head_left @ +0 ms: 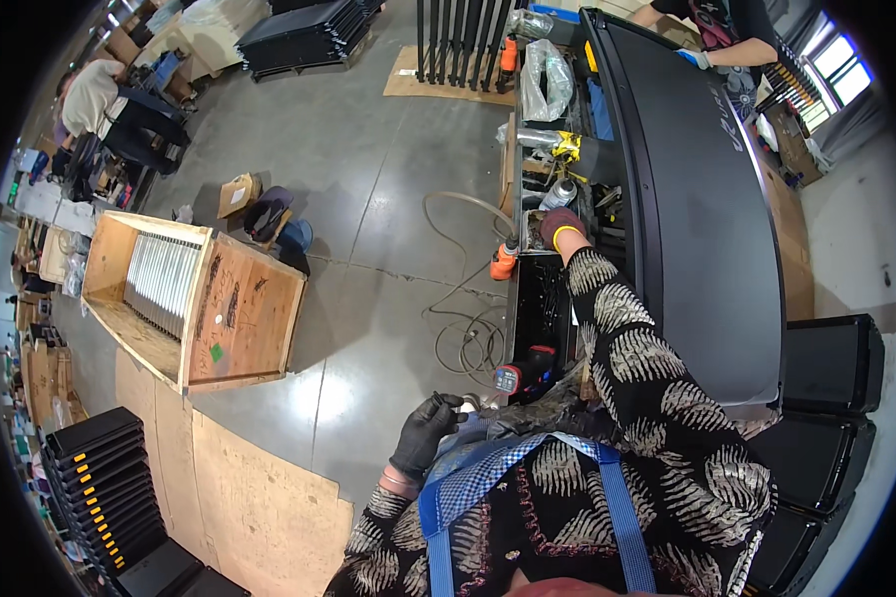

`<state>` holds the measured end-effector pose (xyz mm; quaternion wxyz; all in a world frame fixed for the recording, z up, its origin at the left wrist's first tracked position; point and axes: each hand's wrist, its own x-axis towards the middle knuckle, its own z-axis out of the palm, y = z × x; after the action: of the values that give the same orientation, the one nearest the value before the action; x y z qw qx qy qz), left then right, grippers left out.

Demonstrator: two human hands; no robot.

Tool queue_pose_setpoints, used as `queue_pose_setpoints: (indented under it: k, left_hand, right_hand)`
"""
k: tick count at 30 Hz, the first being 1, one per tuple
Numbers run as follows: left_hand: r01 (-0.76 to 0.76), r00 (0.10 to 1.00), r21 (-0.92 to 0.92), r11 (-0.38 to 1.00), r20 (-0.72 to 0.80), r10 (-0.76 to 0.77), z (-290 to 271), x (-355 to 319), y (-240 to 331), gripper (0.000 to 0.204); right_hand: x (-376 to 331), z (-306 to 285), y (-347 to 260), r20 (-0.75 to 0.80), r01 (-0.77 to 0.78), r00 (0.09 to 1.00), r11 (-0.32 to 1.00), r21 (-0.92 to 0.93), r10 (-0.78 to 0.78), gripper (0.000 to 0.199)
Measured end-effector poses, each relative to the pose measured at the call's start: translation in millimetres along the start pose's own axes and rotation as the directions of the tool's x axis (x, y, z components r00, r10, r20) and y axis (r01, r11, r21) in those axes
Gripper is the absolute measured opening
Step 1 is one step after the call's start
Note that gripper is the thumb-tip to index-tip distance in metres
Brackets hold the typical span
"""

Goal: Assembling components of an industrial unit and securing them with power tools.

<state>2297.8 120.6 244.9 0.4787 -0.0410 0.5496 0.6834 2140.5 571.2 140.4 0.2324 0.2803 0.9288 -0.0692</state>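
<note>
My left hand [425,432], in a black glove, is closed on a small shiny metal part [465,403] held near my waist. My right hand [560,227], in a dark red glove, reaches forward into the tray-like shelf [528,189] along the side of a large black curved panel [702,219]. Its fingers lie among cans and small parts there; what it touches is hidden. An orange and black power tool [505,261] hangs just left of that hand. A red and black tool [523,373] lies on the shelf near my body.
An open wooden crate [194,298] holding pale slats stands on the concrete floor to the left. A hose [463,318] coils on the floor. Stacked black trays [100,478] sit lower left. Another person's blue-gloved hand [695,58] rests on the panel's far end. A seated person [95,95] is far left.
</note>
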Motion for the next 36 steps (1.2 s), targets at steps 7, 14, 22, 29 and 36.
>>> queue_pose_setpoints:
  k: [7,14,22,29,36]
  left_hand:
    - [-0.129,0.991,0.157,0.979,0.006,0.13,-0.1,-1.6,-3.1,0.034]
    - [-0.302,0.943,0.427,0.852,0.006,0.332,29.7,-15.6,49.2,0.043]
    - [-0.548,0.829,0.489,0.678,0.213,0.517,86.0,-45.4,85.3,0.049]
    - [-0.538,0.842,0.475,0.696,0.333,0.423,106.7,-59.1,71.4,0.051]
    - [-0.405,0.866,0.251,0.879,0.414,0.281,109.6,-61.6,64.6,0.055]
  right_hand:
    - [-5.7,-52.8,-8.8,0.003,0.15,0.989,0.987,0.052,-0.15,0.022]
    - [-159.0,-126.9,-57.2,-0.047,0.162,0.944,0.333,0.929,-0.328,0.02]
    - [-358.2,-95.5,-58.9,-0.098,0.136,0.904,0.063,0.989,-0.417,0.014]
    - [-419.3,-49.9,-51.0,-0.242,0.154,0.927,-0.298,0.942,-0.286,0.018]
    - [-440.3,-36.9,-43.2,-0.74,0.731,0.659,0.349,0.587,-0.135,0.012]
